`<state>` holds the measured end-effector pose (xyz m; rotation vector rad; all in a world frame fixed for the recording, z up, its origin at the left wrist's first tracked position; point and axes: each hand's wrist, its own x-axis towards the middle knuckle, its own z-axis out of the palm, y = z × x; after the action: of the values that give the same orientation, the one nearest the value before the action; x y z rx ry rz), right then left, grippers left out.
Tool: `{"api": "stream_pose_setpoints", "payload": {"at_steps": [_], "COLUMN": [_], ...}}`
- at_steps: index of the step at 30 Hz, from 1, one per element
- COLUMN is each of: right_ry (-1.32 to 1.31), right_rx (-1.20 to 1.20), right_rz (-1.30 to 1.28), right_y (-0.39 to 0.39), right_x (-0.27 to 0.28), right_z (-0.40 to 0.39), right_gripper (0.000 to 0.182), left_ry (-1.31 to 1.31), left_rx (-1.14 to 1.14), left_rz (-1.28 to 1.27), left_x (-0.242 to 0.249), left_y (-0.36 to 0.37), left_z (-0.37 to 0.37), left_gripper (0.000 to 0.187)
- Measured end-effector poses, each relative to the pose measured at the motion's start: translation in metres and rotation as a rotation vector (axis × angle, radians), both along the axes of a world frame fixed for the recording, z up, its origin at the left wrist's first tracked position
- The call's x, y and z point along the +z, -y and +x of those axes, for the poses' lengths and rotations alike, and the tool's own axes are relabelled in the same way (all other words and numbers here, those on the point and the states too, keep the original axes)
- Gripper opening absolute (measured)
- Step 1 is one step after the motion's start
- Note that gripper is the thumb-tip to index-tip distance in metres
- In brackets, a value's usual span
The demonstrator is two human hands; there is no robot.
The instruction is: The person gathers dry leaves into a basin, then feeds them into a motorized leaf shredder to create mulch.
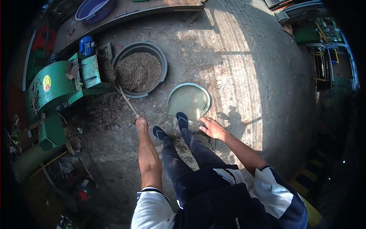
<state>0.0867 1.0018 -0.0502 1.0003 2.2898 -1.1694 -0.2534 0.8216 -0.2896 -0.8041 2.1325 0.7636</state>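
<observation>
My left hand (141, 123) is closed around a wooden stick (129, 101). The stick slants up and away to the mouth of a green machine (57, 86), at the near left rim of a large grey tub (164, 61). Brown shredded material (139, 71) fills much of that tub. My right hand (213, 128) is empty, fingers apart, in front of my body. In this view its fingertips come close to the near edge of a pale green, round, shallow basin or lid (188, 100) on the ground by my feet.
A blue motor (87, 45) sits behind the machine. Dry leaves and scraps (105, 118) litter the concrete below it. At the far left a purple basin (93, 11) rests on a raised platform (152, 10). Brick paving (253, 30) runs along the right.
</observation>
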Motion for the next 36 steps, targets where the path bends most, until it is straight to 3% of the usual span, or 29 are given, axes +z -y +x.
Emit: {"api": "stream_pose_setpoints", "payload": {"at_steps": [2, 3, 4, 7, 11, 14, 16, 17, 19, 21, 25, 27, 28, 29, 31, 33, 35, 36], "right_ry": [-0.020, -0.037, -0.062, -0.074, -0.152, -0.183, -0.202, -0.206, -0.180, -0.170, -0.154, -0.236, -0.267, -0.311, -0.280, -0.265, -0.276, -0.250], "right_rx": [-0.006, -0.016, -0.068, -0.173, -0.194, -0.165, -0.151, -0.158, -0.133, -0.171, -0.252, -0.306, -0.314, -0.337, -0.376, -0.389, -0.380, -0.357], "right_rz": [-0.013, -0.022, -0.043, -0.111, -0.173, -0.170, -0.168, -0.171, -0.175, -0.213, -0.165, -0.158, -0.122, -0.094, -0.074, -0.068, -0.021, -0.070], "right_y": [-0.004, -0.007, -0.006, 0.001, 0.030, 0.050, 0.058, 0.060, 0.057, 0.049, 0.016, -0.004, -0.012, -0.019, -0.030, -0.039, -0.043, -0.043], "right_x": [-0.007, -0.011, -0.014, -0.023, -0.042, -0.043, -0.042, -0.042, -0.034, -0.026, -0.003, 0.008, 0.007, 0.007, 0.004, 0.004, 0.000, -0.005], "right_z": [0.005, 0.006, 0.005, -0.001, 0.012, 0.022, 0.025, 0.028, 0.025, 0.017, -0.002, -0.010, -0.012, -0.015, -0.022, -0.043, -0.083, -0.108], "right_gripper": [0.045, 0.044, 0.042, 0.041, 0.038, 0.036, 0.035, 0.035, 0.035, 0.034, 0.035, 0.034, 0.032, 0.031, 0.031, 0.034, 0.040, 0.043], "left_ry": [-0.002, -0.001, -0.072, 0.043, 0.135, 0.079, 0.011, 0.009, -0.049, -0.007, -0.035, -0.163, -0.100, -0.105, -0.043, -0.051, -0.085, -0.050], "left_rx": [-0.046, -0.095, -0.173, -0.038, 0.033, -0.094, -0.422, -0.429, -0.716, -0.856, -0.838, -0.625, -0.437, -0.430, -0.090, -0.052, 0.167, 0.305], "left_rz": [-0.018, -0.030, -0.060, 0.145, 0.319, 0.286, 0.139, 0.135, 0.068, 0.064, 0.012, 0.162, 0.326, 0.318, 0.720, 0.769, 0.719, 0.826], "left_x": [-0.027, -0.057, -0.119, -0.044, -0.071, -0.053, -0.050, -0.052, -0.081, -0.046, 0.003, 0.013, 0.034, 0.056, 0.098, 0.126, 0.155, 0.166], "left_y": [0.005, 0.012, 0.025, -0.031, -0.057, -0.057, -0.046, -0.042, -0.026, -0.029, -0.021, -0.017, -0.017, -0.018, -0.025, -0.034, -0.047, -0.052], "left_z": [-0.022, -0.039, -0.060, -0.075, -0.069, -0.041, -0.023, -0.014, 0.005, 0.026, 0.056, 0.058, 0.058, 0.058, 0.059, 0.066, 0.071, 0.074], "left_gripper": [0.065, 0.061, 0.058, 0.055, 0.053, 0.056, 0.066, 0.066, 0.072, 0.075, 0.070, 0.061, 0.044, 0.044, 0.031, 0.025, 0.024, 0.025]}}
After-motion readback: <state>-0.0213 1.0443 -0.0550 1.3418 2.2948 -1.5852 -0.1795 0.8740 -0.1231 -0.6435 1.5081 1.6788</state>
